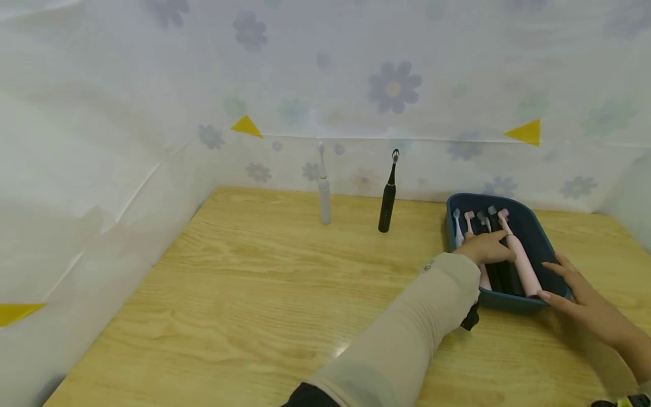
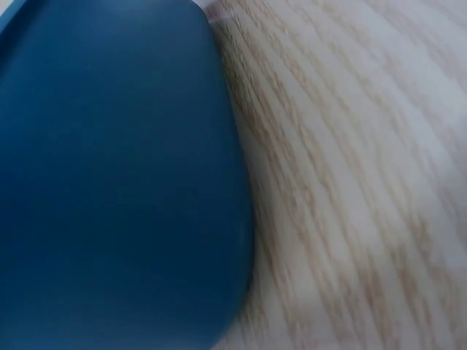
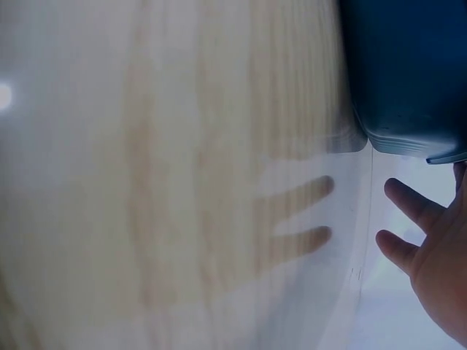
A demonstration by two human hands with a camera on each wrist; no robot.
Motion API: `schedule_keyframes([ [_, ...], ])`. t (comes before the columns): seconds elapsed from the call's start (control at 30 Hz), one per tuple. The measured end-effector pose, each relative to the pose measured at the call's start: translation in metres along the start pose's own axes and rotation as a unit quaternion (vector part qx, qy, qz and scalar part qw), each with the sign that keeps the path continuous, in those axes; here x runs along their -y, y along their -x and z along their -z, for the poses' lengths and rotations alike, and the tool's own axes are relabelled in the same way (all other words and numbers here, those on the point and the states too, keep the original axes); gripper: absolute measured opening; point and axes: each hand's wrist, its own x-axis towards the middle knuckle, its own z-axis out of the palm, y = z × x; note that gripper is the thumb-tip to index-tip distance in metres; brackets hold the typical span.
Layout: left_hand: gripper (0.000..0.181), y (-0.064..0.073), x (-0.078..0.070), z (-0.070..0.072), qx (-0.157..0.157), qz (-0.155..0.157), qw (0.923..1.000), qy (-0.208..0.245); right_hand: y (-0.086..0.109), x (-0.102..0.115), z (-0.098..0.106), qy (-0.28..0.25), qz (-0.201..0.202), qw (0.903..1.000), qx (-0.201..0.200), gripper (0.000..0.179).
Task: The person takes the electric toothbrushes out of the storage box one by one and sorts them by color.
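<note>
A dark blue bin (image 1: 546, 254) on the table's right side holds several electric toothbrushes, among them a pink toothbrush (image 1: 526, 268) and black ones partly hidden. My left hand (image 1: 483, 247) reaches over the bin's left rim, its fingers over a black handle and near the pink toothbrush's neck. Whether they pinch anything is hidden. At the bin's near right corner, my right hand (image 1: 585, 299) has thumb and fingers spread beside the rim; its fingers (image 3: 416, 204) also look spread in the right wrist view. The left wrist view shows the bin's outer wall (image 2: 124, 175).
Upright towards the back of the wooden table (image 1: 229, 271) are a white toothbrush (image 1: 324, 198) and a black toothbrush (image 1: 387, 203), set apart. A flower-printed sheet (image 1: 305, 68) rises behind. Yellow triangles (image 1: 526, 133) mark it.
</note>
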Motion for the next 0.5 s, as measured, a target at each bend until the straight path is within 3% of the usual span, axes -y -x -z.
schedule_keyframes([
  [0.17, 0.059, 0.0022, -0.0043, 0.0015, -0.001, -0.003, 1.0, 0.006, 0.0021, -0.002, 0.0008, -0.003, 0.006, 0.9999, -0.008, 0.06],
  [0.5, 0.054, 0.0084, -0.0055, 0.0041, -0.026, 0.035, 0.9965, 0.071, 0.0029, -0.0043, 0.0005, -0.007, 0.015, 0.9998, -0.009, 0.06],
])
